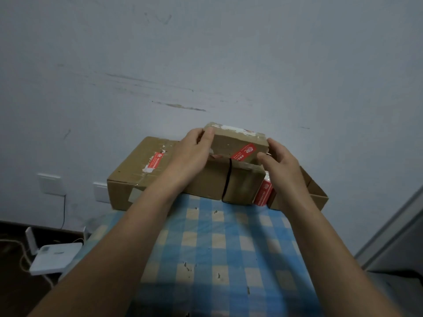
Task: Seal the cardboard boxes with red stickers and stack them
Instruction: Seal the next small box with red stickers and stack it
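Note:
A small flat cardboard box (pixel 233 141) with a red sticker (pixel 243 152) on its near face sits tilted on top of a brown box (pixel 240 184) at the table's far edge. My left hand (pixel 194 152) grips its left end, thumb on top. My right hand (pixel 279 161) holds its right end with the fingers curled round the corner. A large cardboard box (pixel 137 170) with a red sticker (pixel 155 162) on its lid lies to the left. A roll of red stickers (pixel 263 193) stands to the right of the lower box.
An open cardboard box (pixel 315 193) lies at the far right against the grey wall. The table wears a blue and cream checked cloth (pixel 229 248). On the floor at the left lie a white device (pixel 55 257) and cables, below wall sockets (pixel 50 183).

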